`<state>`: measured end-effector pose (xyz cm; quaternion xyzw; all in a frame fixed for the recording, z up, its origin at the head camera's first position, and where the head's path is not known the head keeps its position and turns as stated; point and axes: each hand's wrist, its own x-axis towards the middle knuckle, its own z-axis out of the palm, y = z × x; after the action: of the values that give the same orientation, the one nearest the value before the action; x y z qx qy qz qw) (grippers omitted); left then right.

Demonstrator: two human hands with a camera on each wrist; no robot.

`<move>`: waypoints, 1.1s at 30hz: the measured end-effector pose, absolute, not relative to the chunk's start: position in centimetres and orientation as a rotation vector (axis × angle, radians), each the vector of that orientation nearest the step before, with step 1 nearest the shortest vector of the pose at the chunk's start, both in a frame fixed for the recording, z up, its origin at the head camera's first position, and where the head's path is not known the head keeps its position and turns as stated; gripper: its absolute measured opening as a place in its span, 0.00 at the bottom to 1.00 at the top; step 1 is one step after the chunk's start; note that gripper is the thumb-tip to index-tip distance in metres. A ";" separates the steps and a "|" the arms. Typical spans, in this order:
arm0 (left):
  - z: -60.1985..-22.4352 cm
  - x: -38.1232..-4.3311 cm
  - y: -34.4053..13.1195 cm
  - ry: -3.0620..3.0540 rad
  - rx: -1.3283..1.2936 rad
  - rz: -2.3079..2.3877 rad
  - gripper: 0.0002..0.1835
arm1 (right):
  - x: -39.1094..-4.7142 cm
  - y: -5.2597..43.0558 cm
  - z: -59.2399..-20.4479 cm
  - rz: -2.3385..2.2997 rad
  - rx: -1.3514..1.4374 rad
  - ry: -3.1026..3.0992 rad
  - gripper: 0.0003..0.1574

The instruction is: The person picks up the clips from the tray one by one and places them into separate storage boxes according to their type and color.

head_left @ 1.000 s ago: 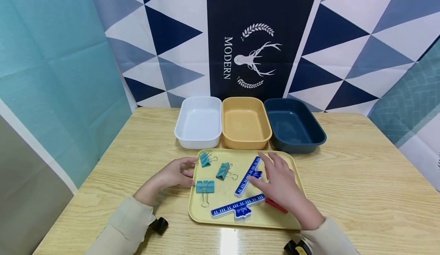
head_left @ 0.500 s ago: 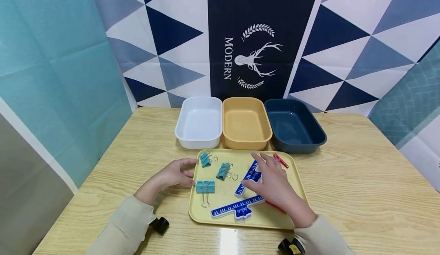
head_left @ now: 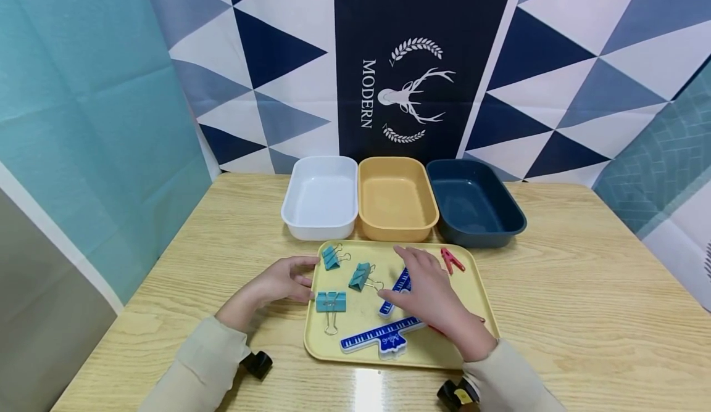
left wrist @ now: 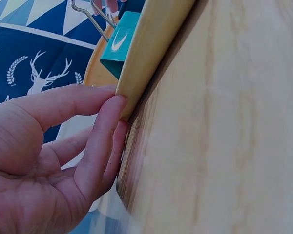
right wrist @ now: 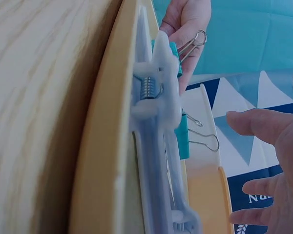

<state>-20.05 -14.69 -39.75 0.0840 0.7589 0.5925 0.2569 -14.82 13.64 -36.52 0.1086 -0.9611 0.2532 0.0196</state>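
Note:
In the head view, my left hand (head_left: 276, 282) is at the left edge of the yellow tray (head_left: 366, 360). The left wrist view shows its thumb and fingertips pinching the tray's rim (left wrist: 136, 73). Spread and holding nothing, my right hand (head_left: 432, 295) hovers over the tray's right half. Below it is a blue keyboard-patterned page clip (head_left: 390, 303), partly covered; a second such clip (head_left: 383, 335) lies nearer the front. Teal binder clips (head_left: 331, 301) sit on the tray's left side. A red clothespin (head_left: 452, 260) lies at the back right; another red piece (head_left: 437, 330) is mostly hidden under my right wrist.
Behind the tray stand three bins side by side: a white bin (head_left: 319, 232), a yellow-orange bin (head_left: 399, 233) and a dark blue bin (head_left: 482, 238). All rest on a wooden table (head_left: 577, 288) against a patterned cloth backdrop (head_left: 405, 5).
My right hand has moved left across the tray, uncovering the red clothespin at the back right and covering more of the upper page clip. My left hand has stayed at the tray's edge.

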 end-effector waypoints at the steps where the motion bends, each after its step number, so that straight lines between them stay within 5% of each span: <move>1: -39.7 -20.0 -14.7 2.055 0.225 1.610 0.39 | -14.8 13.5 -36.5 0.792 0.339 -2.977 0.53; 33: -39.9 -20.0 -14.5 2.067 0.212 1.614 0.39 | -15.7 11.1 -37.2 1.014 0.279 -2.939 0.53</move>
<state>-19.99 -14.54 -39.94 0.0781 0.7602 0.5936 0.2524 -15.66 11.12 -37.18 0.0893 -0.9415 0.3247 0.0101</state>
